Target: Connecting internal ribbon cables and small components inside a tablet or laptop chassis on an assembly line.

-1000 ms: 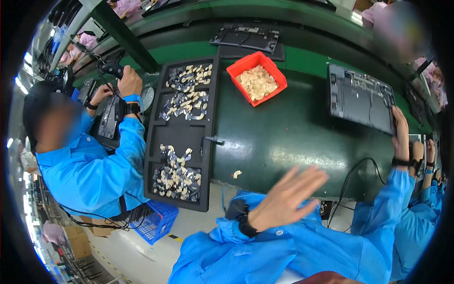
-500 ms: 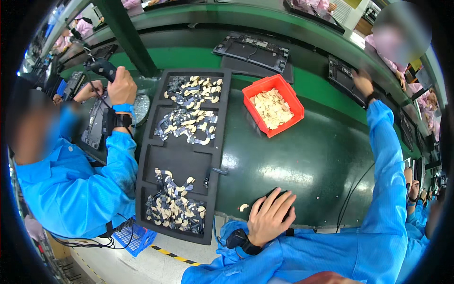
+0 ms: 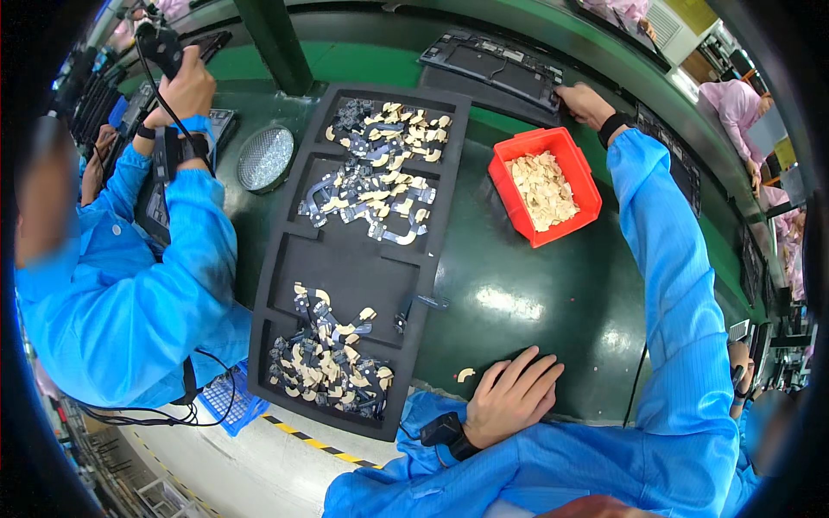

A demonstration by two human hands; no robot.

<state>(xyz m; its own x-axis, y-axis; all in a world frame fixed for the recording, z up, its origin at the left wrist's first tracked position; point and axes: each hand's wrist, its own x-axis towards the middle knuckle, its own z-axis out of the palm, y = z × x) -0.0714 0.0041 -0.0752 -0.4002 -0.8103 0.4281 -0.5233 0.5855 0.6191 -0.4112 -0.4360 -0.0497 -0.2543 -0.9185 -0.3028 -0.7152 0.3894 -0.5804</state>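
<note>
My left hand [image 3: 516, 397] lies palm down on the near edge of the dark green table, its fingers stretched out and slightly apart. Just beside it is a small cream curved piece [image 3: 465, 375]. My right arm reaches to the back, where my right hand [image 3: 585, 104] has its fingers closed on the right edge of an open black laptop base [image 3: 496, 69] with bare inner parts. That base rests partly over a dark flat panel [image 3: 475, 102]. Nearer than the right hand stands a red bin [image 3: 590, 186] holding many cream pieces [image 3: 544, 188].
A black compartment tray [image 3: 345, 252] with flex cables and cream pieces stands left of centre, a thin dark tool [image 3: 432, 302] at its right rim. Left of it are a round metal dish [image 3: 265, 158] and a co-worker's blue sleeve [image 3: 194, 242]. Another laptop base [image 3: 673, 160] lies back right.
My right hand has moved left, from the laptop base at the right to the edge of the one behind the bin. My left hand stays on the table. The view has shifted.
</note>
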